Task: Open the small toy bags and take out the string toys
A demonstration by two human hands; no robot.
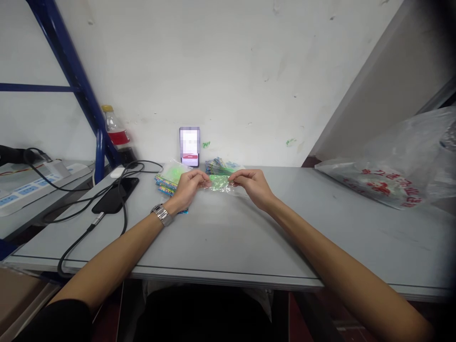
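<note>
Both of my hands hold one small clear plastic packet with green contents [220, 182] just above the grey table [228, 237]. My left hand [188, 187], with a metal watch at the wrist, pinches the packet's left end. My right hand [251, 185] pinches its right end. A pile of similar packets with colourful edges [170, 176] lies just behind my left hand. Another stack of packets [220, 166] lies behind the held one, near the wall.
A lit phone [189, 146] leans upright against the wall. A dark phone [116, 194] with black cables lies at the left, near a drink bottle [116, 129] and a blue shelf frame [76, 80]. A large clear plastic bag with red print [392, 175] sits at the right.
</note>
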